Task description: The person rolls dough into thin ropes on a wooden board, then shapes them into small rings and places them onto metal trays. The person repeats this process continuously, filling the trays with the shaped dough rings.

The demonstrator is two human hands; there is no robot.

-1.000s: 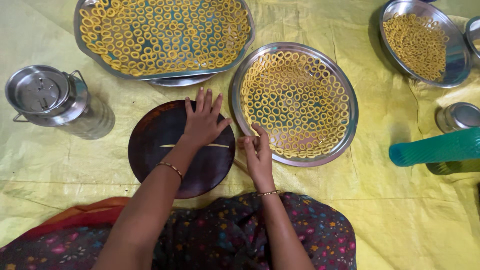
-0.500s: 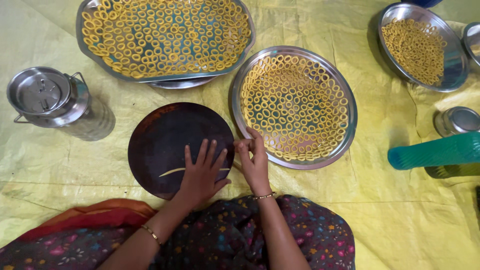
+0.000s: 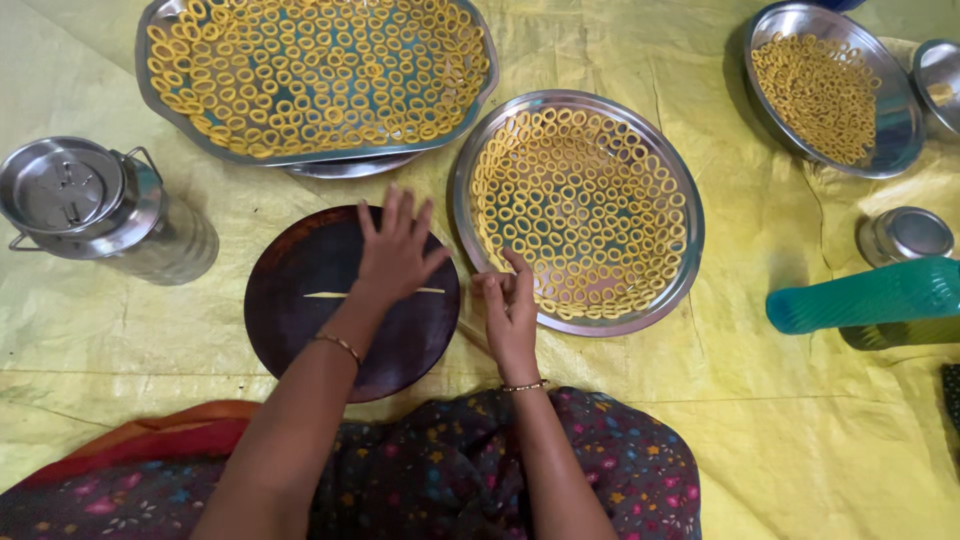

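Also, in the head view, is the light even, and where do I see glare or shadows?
Head view: soft, even light; glare on the steel can lid and on the round tray's rim; a faint shadow under the left hand on the dark board; everything looks sharp.

left hand flat on dough strip, dark board | right hand at round tray

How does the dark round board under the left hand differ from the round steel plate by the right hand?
The dark round board is flat, matte and brown-black; the round steel plate is shiny and has a raised rim. The board carries only one thin pale dough strand, rolled under the left hand; the plate is filled with yellow dough rings. The right hand rests at the plate's rim. Both are round and lie on the yellow sheet.
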